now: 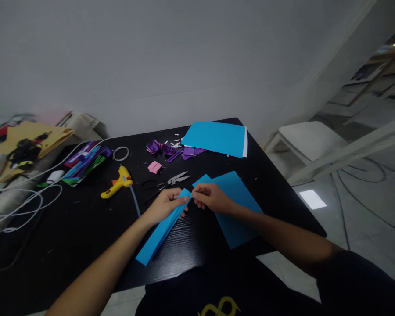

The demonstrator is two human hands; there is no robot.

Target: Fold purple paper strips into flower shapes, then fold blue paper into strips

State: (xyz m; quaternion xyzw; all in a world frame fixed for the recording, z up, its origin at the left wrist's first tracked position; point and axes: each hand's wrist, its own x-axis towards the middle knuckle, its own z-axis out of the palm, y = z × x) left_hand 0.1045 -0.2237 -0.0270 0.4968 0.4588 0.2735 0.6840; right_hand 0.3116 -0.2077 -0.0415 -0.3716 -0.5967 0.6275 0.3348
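A folded strip of blue paper (pixel 163 233) slants over the near part of the table. Its upper part is gripped by my left hand (pixel 167 204), thumb on top and fingers underneath. At the strip's top end, my right hand (pixel 208 195) pinches the corner, fingers curled. Under my right forearm lies a blue sheet (pixel 232 193), partly covered. Just beyond my left hand are open scissors (pixel 178 178), their dark handles pointing left. A yellow glue gun (pixel 119 182) with a blue-grey glue stick in its back rests to the left.
On the black table (pixel 95 232) lie blue sheets (pixel 217 136), purple paper pieces (pixel 192 152), a pink folded paper (pixel 154 166), a tape ring (pixel 121 153) and colourful packets (pixel 85 162). White cables (pixel 33 202) loop at left. A white stool (pixel 312 140) stands right, a wall behind.
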